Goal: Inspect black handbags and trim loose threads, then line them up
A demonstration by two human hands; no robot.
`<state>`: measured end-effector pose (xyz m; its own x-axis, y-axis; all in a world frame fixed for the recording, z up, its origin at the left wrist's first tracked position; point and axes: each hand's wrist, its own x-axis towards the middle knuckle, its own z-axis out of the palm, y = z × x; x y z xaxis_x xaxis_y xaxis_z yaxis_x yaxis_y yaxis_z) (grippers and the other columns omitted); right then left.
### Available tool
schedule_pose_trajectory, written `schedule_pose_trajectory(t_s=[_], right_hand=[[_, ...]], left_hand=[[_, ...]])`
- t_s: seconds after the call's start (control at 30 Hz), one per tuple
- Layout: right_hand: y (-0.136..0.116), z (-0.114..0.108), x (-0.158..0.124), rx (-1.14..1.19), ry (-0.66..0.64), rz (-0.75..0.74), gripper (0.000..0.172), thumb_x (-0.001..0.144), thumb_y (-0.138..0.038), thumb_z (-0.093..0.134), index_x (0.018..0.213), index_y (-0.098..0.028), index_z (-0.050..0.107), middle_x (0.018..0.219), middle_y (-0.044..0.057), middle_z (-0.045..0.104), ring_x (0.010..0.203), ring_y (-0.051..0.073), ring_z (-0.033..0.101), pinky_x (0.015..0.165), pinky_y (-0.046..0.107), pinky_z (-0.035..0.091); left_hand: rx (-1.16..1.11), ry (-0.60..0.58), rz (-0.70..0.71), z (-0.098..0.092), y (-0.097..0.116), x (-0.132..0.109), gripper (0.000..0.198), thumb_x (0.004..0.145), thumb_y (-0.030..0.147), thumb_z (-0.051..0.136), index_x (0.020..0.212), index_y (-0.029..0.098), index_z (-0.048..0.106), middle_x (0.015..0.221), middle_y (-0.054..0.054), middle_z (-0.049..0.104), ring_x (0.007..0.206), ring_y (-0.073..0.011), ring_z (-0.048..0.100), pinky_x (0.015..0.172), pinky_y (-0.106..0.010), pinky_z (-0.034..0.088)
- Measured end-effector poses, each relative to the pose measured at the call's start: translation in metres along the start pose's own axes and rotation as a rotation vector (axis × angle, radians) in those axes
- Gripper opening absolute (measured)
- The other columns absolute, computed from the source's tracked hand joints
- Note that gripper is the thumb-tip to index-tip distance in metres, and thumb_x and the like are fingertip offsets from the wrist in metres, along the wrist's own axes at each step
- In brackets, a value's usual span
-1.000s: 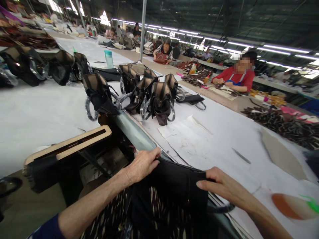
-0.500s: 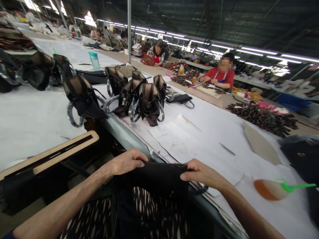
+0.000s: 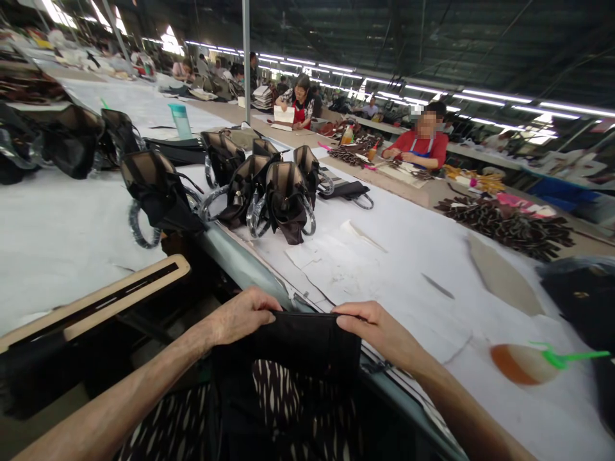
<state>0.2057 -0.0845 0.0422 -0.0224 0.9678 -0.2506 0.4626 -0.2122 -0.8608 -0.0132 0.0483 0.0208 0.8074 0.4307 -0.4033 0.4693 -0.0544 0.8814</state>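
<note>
A black bag [image 3: 302,342] hangs over my lap at the near table edge, its top rim stretched between my two hands. My left hand [image 3: 247,315] pinches the rim's left end between thumb and fingers. On the right, my right hand [image 3: 375,326] grips the same rim, thumb in front and fingers behind. The lower part of the bag blends into dark shadow, so its full shape is hidden. Patterned dark cloth [image 3: 281,390] shows beneath it.
Several black handbags [image 3: 288,198] with plastic-wrapped handles stand on the white-covered table [image 3: 403,256]. A wooden slotted arm [image 3: 129,291] juts in from the left. An amber bottle with a green nozzle [image 3: 523,365] lies right. Two people in red work across the table.
My right hand has slid left along the rim, closer to my left hand. Across the table, one person now holds up a pale piece.
</note>
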Motion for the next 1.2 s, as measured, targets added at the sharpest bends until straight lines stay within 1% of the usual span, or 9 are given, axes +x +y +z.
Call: schedule_pose_trajectory(t_s=[0.07,0.13,0.43,0.57,0.7,0.83,0.9,1.07,1.2], right_hand=[[-0.003,-0.002,0.002,0.050,-0.053,0.050,0.022,0.081,-0.026,0.047,0.074,-0.016,0.065,0.069,0.000,0.062,0.069,0.016,0.054,0.064,0.024,0.040],[-0.003,-0.004,0.005,0.049,-0.052,0.068,0.021,0.079,-0.026,0.049,0.071,-0.015,0.065,0.066,-0.001,0.060,0.066,0.015,0.052,0.063,0.023,0.039],[0.004,-0.001,0.012,-0.186,0.089,0.071,0.021,0.077,-0.027,0.047,0.064,-0.017,0.060,0.059,-0.003,0.053,0.061,0.014,0.047,0.060,0.024,0.035],[-0.001,-0.003,0.011,-0.286,0.077,0.004,0.024,0.082,-0.030,0.044,0.071,-0.017,0.060,0.067,-0.002,0.058,0.066,0.015,0.051,0.061,0.023,0.036],[-0.008,-0.009,0.011,-0.521,0.024,-0.101,0.023,0.085,-0.030,0.045,0.073,-0.020,0.061,0.073,-0.002,0.062,0.067,0.014,0.053,0.063,0.023,0.036],[-0.014,-0.008,0.014,-0.714,0.027,-0.165,0.021,0.086,-0.027,0.044,0.076,-0.021,0.061,0.073,-0.001,0.063,0.067,0.014,0.054,0.062,0.023,0.034],[-0.017,-0.005,0.015,-0.714,0.013,-0.162,0.022,0.087,-0.026,0.042,0.074,-0.020,0.060,0.069,-0.002,0.060,0.063,0.013,0.052,0.059,0.022,0.033],[-0.017,-0.002,0.017,-0.492,-0.098,-0.136,0.032,0.087,-0.029,0.040,0.059,-0.018,0.050,0.054,-0.005,0.040,0.054,0.010,0.040,0.052,0.020,0.030],[-0.011,-0.002,0.020,-0.461,-0.068,-0.131,0.032,0.086,-0.030,0.042,0.057,-0.018,0.049,0.053,-0.005,0.036,0.053,0.009,0.038,0.051,0.019,0.029]], left_hand=[[-0.005,0.008,0.001,0.001,0.002,-0.001,0.018,0.068,0.021,0.048,0.071,0.012,0.062,0.061,0.000,0.054,0.056,-0.0122,0.046,0.051,-0.021,0.034],[-0.023,0.011,-0.005,0.002,0.002,-0.002,0.017,0.068,0.022,0.049,0.071,0.012,0.062,0.061,0.000,0.054,0.056,-0.0118,0.046,0.051,-0.020,0.034],[-0.135,-0.046,0.017,0.001,-0.005,-0.002,0.014,0.066,0.018,0.051,0.070,0.011,0.062,0.063,0.000,0.054,0.056,-0.0106,0.046,0.051,-0.020,0.034],[-0.157,-0.062,0.008,0.002,-0.003,-0.004,0.014,0.066,0.017,0.051,0.069,0.011,0.063,0.058,0.001,0.053,0.052,-0.0098,0.045,0.048,-0.019,0.032],[-0.182,-0.096,0.011,0.002,-0.001,-0.005,0.015,0.065,0.017,0.051,0.070,0.011,0.063,0.057,0.001,0.052,0.051,-0.0093,0.044,0.046,-0.019,0.030],[-0.197,-0.088,-0.005,0.002,-0.001,-0.006,0.015,0.064,0.016,0.051,0.070,0.010,0.064,0.057,0.001,0.054,0.049,-0.0092,0.044,0.045,-0.019,0.030],[-0.200,-0.078,-0.006,0.002,0.000,-0.006,0.014,0.064,0.015,0.051,0.068,0.011,0.063,0.056,0.001,0.054,0.048,-0.0089,0.044,0.045,-0.019,0.030],[-0.202,-0.087,0.019,0.000,-0.001,-0.010,0.014,0.065,0.015,0.052,0.069,0.012,0.065,0.056,0.002,0.054,0.049,-0.0086,0.044,0.046,-0.018,0.030],[-0.240,-0.118,0.018,0.000,-0.002,-0.012,0.014,0.066,0.016,0.053,0.070,0.012,0.065,0.055,0.003,0.053,0.049,-0.0080,0.042,0.046,-0.019,0.030]])
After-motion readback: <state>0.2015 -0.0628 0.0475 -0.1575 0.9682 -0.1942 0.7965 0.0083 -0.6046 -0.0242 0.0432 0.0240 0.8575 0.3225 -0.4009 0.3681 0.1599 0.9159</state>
